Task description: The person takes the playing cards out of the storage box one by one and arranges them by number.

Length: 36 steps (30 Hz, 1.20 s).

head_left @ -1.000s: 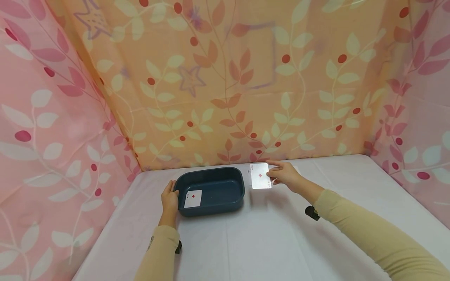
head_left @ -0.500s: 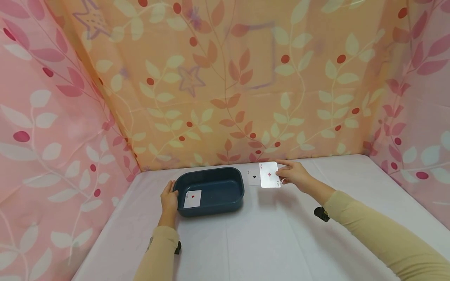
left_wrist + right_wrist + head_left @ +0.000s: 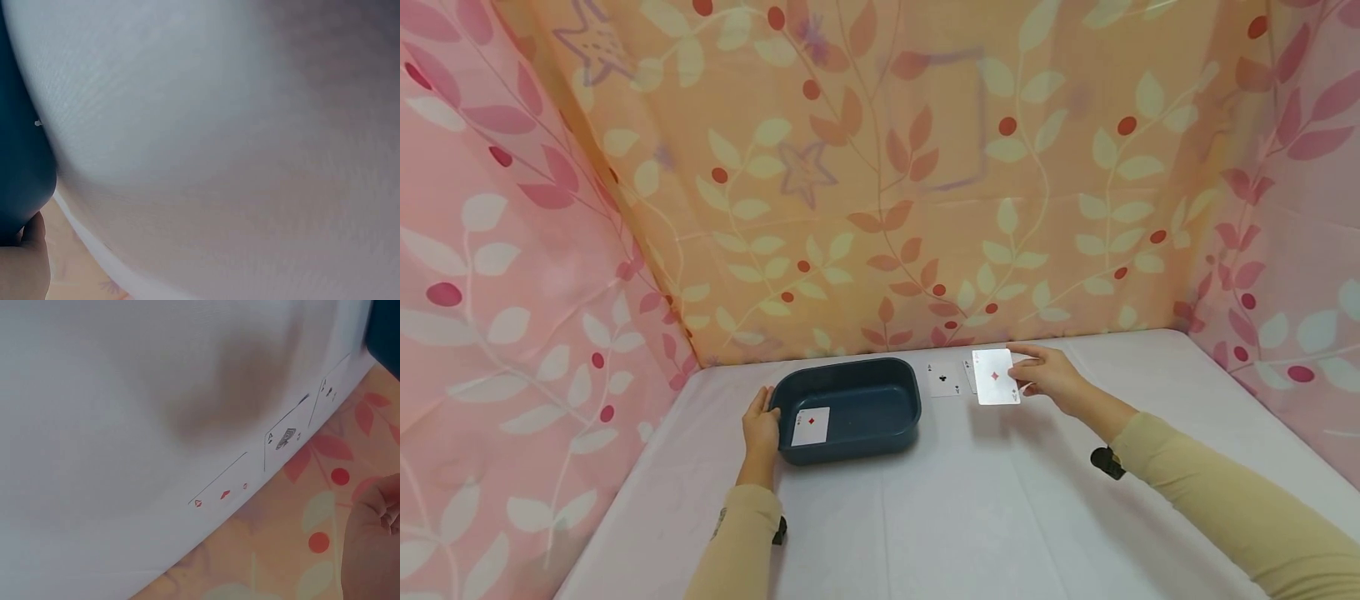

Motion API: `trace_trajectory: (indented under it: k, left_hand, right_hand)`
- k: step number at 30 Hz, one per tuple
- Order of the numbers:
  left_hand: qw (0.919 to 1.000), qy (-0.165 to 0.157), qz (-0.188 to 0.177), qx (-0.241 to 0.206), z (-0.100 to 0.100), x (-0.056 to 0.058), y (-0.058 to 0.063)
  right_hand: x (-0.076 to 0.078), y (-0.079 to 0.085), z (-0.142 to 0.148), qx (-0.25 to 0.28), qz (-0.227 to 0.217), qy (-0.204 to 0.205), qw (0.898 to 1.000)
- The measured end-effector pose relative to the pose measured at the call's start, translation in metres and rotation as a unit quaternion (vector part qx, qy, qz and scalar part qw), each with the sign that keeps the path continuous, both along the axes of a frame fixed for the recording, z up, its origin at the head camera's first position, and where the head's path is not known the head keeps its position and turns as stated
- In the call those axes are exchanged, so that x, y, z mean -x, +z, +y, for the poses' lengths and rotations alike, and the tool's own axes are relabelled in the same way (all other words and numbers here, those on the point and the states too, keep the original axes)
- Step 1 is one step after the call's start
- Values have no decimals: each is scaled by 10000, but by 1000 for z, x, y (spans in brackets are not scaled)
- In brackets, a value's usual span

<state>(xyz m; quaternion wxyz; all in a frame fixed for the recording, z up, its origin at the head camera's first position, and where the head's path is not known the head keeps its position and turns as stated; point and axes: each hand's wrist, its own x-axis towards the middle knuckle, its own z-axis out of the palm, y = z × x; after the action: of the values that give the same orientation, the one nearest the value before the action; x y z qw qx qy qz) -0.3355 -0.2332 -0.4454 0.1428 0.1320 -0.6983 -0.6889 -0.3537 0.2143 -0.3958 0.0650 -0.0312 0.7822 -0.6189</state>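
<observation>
My right hand [image 3: 1051, 379] pinches a playing card [image 3: 996, 377] with one red diamond in its middle, held above the table with a shadow below. My left hand [image 3: 762, 425] grips the left wall of a dark blue rectangular basin [image 3: 850, 450], thumb at the rim. Inside the basin, at its left end, lies another card [image 3: 811, 427] with a red diamond. Right of the basin an ace of clubs [image 3: 943, 379] lies flat. The held card partly covers an ace of spades [image 3: 285, 439]. The right wrist view also has an ace of hearts [image 3: 225, 495] on the table.
A white cloth [image 3: 955, 517] covers the table. Patterned curtains stand at the back [image 3: 880, 208] and both sides. The cards lie in a row along the table's back edge, and the basin stands at the back left.
My right hand has moved right with the diamond card, away from the basin. This has uncovered the ace of clubs and the edge of the ace of spades. My left hand and the basin stay put.
</observation>
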Motion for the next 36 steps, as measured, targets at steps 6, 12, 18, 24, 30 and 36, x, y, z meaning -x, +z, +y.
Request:
trace_trajectory:
  k: [6, 12, 18, 24, 30, 36]
  left_hand:
    - [10000, 46, -39, -33, -1, 0, 0]
    - [10000, 29, -36, -34, 0, 0, -1]
    - [10000, -9, 33, -83, 0, -1, 1]
    - [9999, 0, 29, -159, 0, -1, 2]
    - [9998, -20, 44, -183, 0, -1, 2]
    - [9997, -28, 53, -223, 1, -2, 1]
  right_hand:
    - [-3, 0, 12, -85, -42, -118, 9999]
    - [-5, -2, 26, -173, -55, -253, 9995]
    - [-2, -5, 42, -268, 55, -352, 9990]
    - [1, -4, 50, -185, 148, -411, 9989]
    - [1, -6, 54, -159, 142, -464, 9987]
    - [1, -6, 57, -103, 104, -487, 9987]
